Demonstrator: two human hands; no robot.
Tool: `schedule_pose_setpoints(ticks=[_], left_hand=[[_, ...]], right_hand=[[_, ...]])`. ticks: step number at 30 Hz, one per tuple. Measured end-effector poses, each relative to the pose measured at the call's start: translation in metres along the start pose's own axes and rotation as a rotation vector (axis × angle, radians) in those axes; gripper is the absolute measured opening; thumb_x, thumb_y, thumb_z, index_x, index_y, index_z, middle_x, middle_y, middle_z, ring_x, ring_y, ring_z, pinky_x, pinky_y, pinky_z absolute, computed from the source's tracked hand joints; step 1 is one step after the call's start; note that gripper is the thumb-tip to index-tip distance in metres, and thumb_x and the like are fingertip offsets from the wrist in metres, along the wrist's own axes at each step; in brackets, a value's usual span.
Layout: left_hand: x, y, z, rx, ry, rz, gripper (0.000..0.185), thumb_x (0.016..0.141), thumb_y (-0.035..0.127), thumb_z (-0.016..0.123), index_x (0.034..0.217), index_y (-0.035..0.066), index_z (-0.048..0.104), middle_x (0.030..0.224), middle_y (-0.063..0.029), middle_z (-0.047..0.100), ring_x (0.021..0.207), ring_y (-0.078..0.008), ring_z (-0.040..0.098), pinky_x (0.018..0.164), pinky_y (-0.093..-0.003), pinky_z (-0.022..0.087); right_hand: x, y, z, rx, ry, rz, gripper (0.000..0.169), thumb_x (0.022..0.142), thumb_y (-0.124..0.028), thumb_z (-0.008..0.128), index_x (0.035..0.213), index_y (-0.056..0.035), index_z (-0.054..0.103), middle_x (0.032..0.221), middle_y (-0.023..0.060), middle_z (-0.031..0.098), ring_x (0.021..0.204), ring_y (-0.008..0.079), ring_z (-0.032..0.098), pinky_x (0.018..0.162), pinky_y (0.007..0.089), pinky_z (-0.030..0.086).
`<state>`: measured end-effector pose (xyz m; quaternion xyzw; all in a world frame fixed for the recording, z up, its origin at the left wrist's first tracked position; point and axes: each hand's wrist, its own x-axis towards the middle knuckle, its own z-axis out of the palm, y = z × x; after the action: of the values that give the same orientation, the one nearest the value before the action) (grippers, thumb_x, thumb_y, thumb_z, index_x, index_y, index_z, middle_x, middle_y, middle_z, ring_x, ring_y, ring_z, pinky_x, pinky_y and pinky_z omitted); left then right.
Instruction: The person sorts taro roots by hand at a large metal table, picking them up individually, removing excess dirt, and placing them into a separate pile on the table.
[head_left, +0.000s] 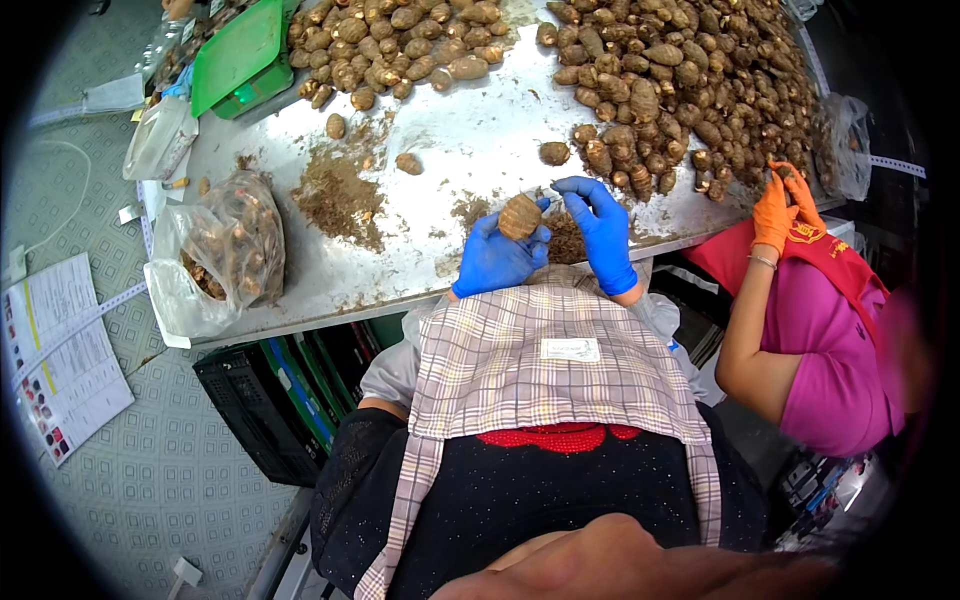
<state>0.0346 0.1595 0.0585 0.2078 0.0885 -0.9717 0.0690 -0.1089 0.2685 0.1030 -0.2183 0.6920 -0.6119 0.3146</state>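
My left hand (499, 255), in a blue glove, holds a round brown taro corm (519, 217) up over the near edge of the metal table (420, 225). My right hand (596, 229), also blue-gloved, is raised just to the right of the corm, thumb and forefinger close together; whether a small scrap sits between their tips I cannot tell. Beneath the hands lies a patch of dark fibrous peelings (564, 238). A single taro (555, 154) rests beyond my right hand, near a big taro heap (675, 82). Another small taro (409, 163) lies farther left.
A second taro pile (375, 45) is at the back, beside a green plastic basket (238, 60). An open clear bag of taro pieces (232, 247) stands at the left. Soil and fibres (337, 195) litter the table. A co-worker's orange-gloved hands (787, 206) work at the right edge.
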Motion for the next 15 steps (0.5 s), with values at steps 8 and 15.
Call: schedule_pose_setpoints(ticks=[8, 15], left_hand=[[0.001, -0.003, 0.002, 0.033, 0.077, 0.059, 0.051, 0.102, 0.035, 0.033, 0.143, 0.006, 0.043, 0.133, -0.0124, 0.054, 0.109, -0.0243, 0.058, 0.095, -0.0433, 0.048], [0.015, -0.001, -0.040, -0.001, 0.095, -0.111, 0.045, 0.099, 0.035, 0.044, 0.132, 0.005, 0.050, 0.124, -0.0118, 0.057, 0.106, -0.0241, 0.056, 0.093, -0.0421, 0.047]], right_hand=[[-0.004, -0.009, 0.014, -0.468, -0.175, -0.290, 0.044, 0.081, -0.018, 0.077, 0.123, -0.0124, 0.066, 0.132, 0.0065, 0.059, 0.124, 0.0248, 0.052, 0.101, 0.0375, 0.046], [0.004, 0.012, 0.018, -0.364, -0.053, -0.287, 0.013, 0.084, -0.006, 0.070, 0.096, -0.0061, 0.076, 0.106, 0.0065, 0.072, 0.108, 0.0232, 0.062, 0.095, 0.0357, 0.049]])
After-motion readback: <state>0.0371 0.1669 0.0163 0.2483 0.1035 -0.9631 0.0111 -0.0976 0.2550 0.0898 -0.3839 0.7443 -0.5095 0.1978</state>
